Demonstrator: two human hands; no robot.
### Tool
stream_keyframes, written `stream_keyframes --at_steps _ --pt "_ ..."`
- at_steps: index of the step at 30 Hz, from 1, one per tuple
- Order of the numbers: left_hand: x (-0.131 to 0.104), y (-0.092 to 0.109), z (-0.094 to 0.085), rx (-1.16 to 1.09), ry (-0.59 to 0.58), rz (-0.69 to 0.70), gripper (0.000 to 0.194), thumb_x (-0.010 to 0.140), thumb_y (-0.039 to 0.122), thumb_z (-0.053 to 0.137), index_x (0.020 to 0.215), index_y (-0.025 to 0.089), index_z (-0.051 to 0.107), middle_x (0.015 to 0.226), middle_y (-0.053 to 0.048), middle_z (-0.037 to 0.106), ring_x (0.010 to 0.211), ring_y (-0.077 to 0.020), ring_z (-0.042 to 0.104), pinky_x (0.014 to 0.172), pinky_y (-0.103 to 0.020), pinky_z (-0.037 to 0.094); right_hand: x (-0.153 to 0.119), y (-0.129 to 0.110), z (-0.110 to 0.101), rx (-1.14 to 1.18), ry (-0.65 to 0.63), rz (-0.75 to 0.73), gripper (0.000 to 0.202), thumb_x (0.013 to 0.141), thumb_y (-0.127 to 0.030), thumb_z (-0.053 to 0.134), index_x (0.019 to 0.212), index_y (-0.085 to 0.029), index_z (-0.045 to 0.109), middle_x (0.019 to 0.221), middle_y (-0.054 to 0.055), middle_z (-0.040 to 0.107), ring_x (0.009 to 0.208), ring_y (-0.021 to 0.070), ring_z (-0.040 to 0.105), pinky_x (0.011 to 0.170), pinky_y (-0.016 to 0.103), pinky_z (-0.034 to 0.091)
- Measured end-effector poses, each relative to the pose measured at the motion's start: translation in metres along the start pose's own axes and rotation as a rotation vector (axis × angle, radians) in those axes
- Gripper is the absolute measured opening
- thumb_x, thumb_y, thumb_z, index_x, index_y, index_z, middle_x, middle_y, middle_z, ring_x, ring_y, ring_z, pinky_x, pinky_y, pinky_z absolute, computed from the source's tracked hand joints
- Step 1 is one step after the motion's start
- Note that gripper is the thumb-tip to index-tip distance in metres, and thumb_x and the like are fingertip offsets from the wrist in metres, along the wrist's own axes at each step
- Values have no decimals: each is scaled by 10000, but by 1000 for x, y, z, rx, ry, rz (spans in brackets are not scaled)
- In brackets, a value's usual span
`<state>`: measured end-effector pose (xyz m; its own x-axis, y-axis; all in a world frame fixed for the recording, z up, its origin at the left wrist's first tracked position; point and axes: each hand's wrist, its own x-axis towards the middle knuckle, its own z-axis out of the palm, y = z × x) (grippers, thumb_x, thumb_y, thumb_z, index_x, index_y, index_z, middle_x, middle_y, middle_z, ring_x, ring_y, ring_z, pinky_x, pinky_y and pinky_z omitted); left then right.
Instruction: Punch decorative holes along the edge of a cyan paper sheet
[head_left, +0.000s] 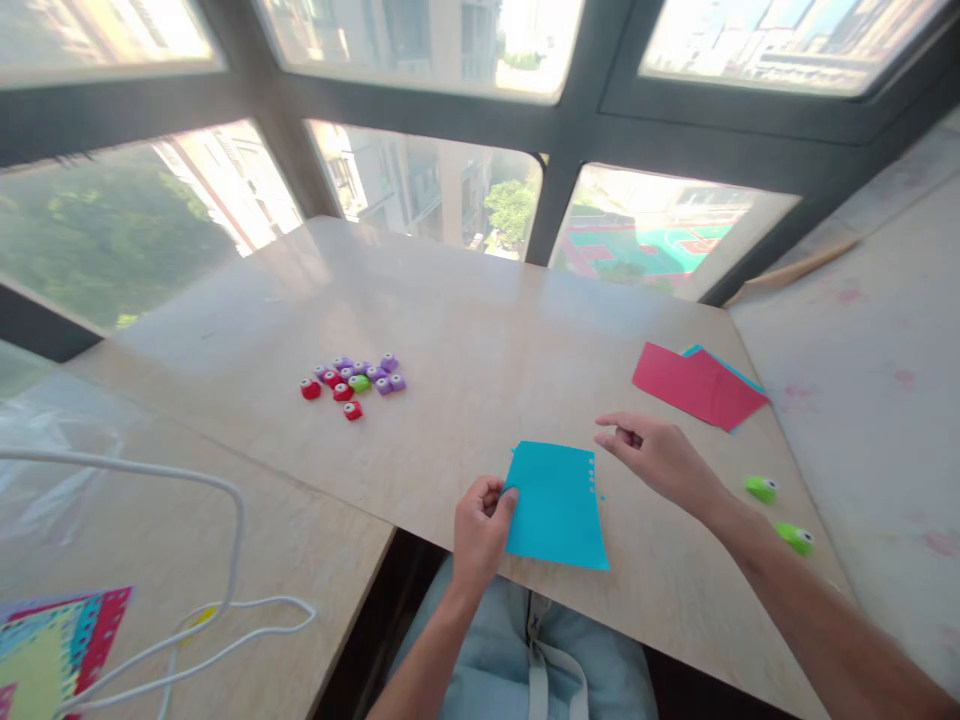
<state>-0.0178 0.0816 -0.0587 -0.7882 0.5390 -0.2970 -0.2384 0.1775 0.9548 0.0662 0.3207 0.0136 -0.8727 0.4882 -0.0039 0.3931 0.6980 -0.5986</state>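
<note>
My left hand (pixel 484 525) pinches the left edge of a blue sheet of paper (pixel 555 510) between thumb and fingers. A short row of small punched holes runs down the upper right edge of the sheet, and tiny blue bits lie beside it. Just right of the paper's upper corner, my right hand (pixel 637 447) is held over the table with index finger stretched out and thumb apart. Nothing shows between them. Further right, near the wall, lie two small green craft punches (pixel 762 489) with eye-like white tops, partly beside my right forearm.
Several red, purple and green craft punches (pixel 352 382) cluster at left on the table (pixel 480 370). Red and blue paper pieces (pixel 694 385) lie at right. A white cable (pixel 240 520) loops over the lower left surface near colourful punched sheets (pixel 67 640). Windows border the back.
</note>
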Motion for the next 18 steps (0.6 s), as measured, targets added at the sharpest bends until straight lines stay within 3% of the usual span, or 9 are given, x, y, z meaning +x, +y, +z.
stream_keyframes --at_steps 11,14,18 --pt "-1 -2 3 -55 -29 -35 179 814 306 559 827 131 595 655 -10 529 590 -117 411 548 -249 284 87 -146 104 68 -264 -362 305 878 -241 563 1137 -133 682 725 31 614 659 164 548 705 280 421" --pt "-1 -5 5 -104 -32 -10 155 812 269 558 852 131 616 703 -27 578 621 -122 454 564 -242 311 103 -183 138 0 -355 -428 424 880 -180 570 1297 -109 602 799 54 653 741 185 590 751 284 429" --pt "-2 -4 5 -182 -34 19 136 800 258 570 832 138 627 742 -48 608 681 -154 509 589 -247 366 128 -226 176 -125 -384 -407 505 923 -241 527 1417 -143 489 1011 111 691 918 249 634 792 305 447"
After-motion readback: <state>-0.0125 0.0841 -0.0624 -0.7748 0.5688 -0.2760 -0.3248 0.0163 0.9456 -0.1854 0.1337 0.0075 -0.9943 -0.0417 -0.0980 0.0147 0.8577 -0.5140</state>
